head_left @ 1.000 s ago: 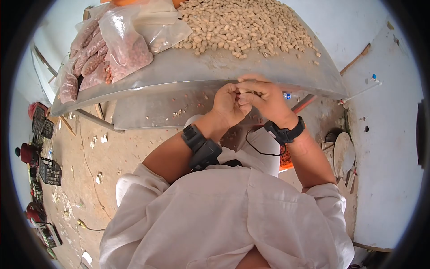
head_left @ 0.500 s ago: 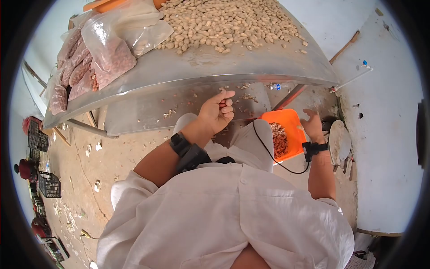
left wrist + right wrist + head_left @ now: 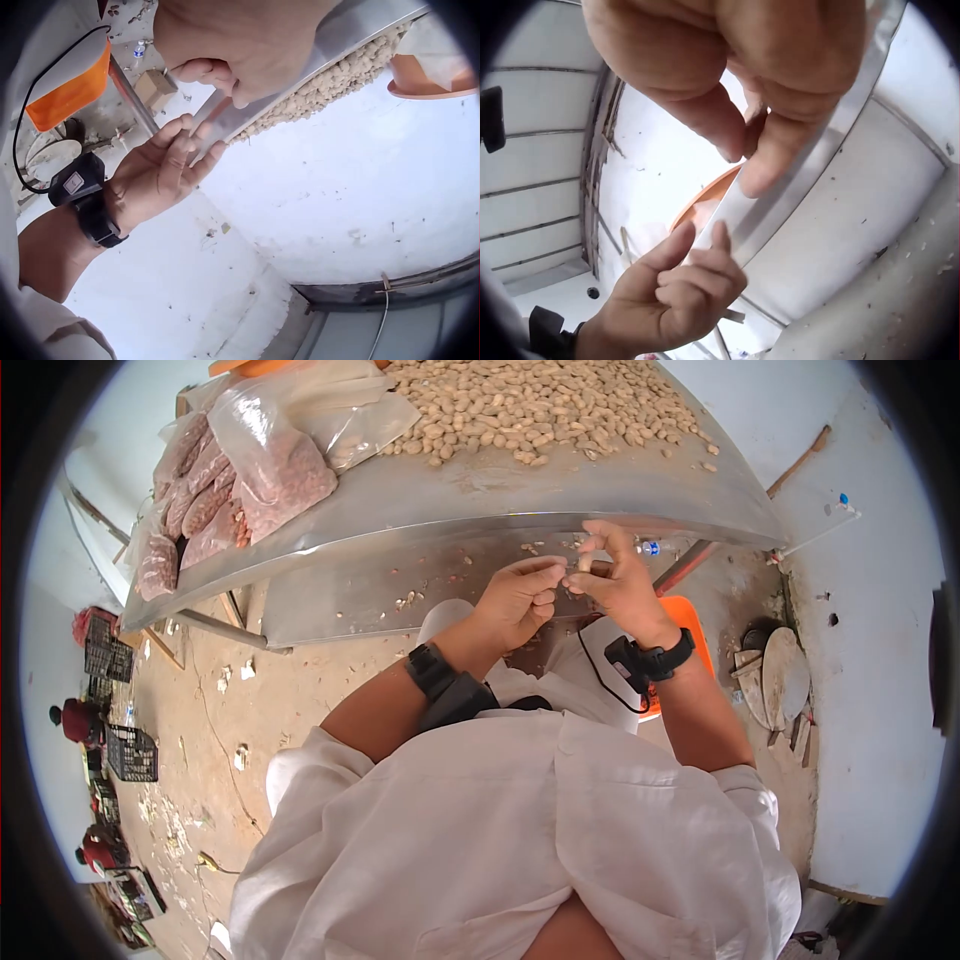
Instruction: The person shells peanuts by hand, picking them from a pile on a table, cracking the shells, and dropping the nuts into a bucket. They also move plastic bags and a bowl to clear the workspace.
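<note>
**Peanut pod held between both hands at the table edge**

A small pale peanut pod sits just below the front rim of the table, in front of the person's chest. The right hand pinches it narrowly btwn thumb and forefinger, other fingers loosely curled. The left hand has curled fingers whose tips come right up to the pod. Can't tell if they actually grip it, as it's hidden in both wrist views.

Judgement: the pod is v. light, w/ a dry, brittle shell that's stiff until it cracks and a rough surface, so not slippery. Best held at the two ends w/ fingertips, pressing along the seam. Too small for a full-hand grip, and easily dropped.

Above the hands is the curved sheet-steel table. It carries a wide heap of unshelled pale peanuts at the back, and clear plastic bags of reddish kernels at the person's left. An orange plastic tub shows beside the right wrist, low near the floor. Shell bits litter the ground.
</note>
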`<state>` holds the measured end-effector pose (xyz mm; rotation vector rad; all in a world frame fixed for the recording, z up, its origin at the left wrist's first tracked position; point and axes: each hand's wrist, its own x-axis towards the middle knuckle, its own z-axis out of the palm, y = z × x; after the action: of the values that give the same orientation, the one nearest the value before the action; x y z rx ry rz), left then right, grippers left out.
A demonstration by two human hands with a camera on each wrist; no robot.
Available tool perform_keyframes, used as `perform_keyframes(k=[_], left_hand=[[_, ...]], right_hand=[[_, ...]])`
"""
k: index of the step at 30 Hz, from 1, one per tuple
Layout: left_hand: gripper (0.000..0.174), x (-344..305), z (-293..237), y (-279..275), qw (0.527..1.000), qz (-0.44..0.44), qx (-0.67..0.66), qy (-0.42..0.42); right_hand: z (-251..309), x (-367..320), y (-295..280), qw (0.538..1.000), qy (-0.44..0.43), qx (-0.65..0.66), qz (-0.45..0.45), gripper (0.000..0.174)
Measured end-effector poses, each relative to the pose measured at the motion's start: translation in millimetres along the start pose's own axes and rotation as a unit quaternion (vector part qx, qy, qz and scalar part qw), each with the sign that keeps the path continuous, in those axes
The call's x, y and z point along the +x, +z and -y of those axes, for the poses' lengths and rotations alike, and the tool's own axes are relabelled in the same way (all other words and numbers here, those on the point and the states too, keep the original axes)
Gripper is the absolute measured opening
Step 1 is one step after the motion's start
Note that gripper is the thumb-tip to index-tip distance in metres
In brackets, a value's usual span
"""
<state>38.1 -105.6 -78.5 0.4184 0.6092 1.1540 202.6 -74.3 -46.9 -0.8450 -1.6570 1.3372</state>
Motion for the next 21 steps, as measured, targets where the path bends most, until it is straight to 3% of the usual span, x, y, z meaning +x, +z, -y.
perform_keyframes(k=[5,8,11,14,17,20,21], left_hand=[[0.02,0.5,2.8,-9.3,0.998,0.0,0.037,0.055],[0.021,2.1,2.8,-14.1,0.998,0.003,0.03,0.051],[0.02,-0.3,3.3,-10.0,0.998,-0.004,0.037,0.056],[0.019,1.6,3.9,-12.6,0.997,0.016,0.025,0.072],[0.019,2.5,4.3,-13.0,0.996,0.016,0.007,0.093],[0.022,-0.2,2.3,-7.9,0.992,0.001,0.036,0.119],[0.023,-1.6,0.7,-3.8,0.99,-0.003,0.054,0.127]], right_hand=[[6.9,10.0,15.0,0.983,-0.058,-0.169,0.027,0.048],[-3.6,13.6,14.0,0.981,-0.105,-0.165,0.019,0.036],[-2.0,12.3,11.5,0.957,-0.104,-0.267,0.036,0.025],[2.0,14.0,16.0,0.94,-0.207,-0.269,0.024,0.018],[-7.2,18.5,13.0,0.954,-0.229,-0.191,0.023,0.012],[-3.5,11.9,15.5,0.999,-0.035,0.004,-0.001,0.007],[-4.2,10.6,16.3,0.998,-0.016,0.064,-0.008,0.007]])
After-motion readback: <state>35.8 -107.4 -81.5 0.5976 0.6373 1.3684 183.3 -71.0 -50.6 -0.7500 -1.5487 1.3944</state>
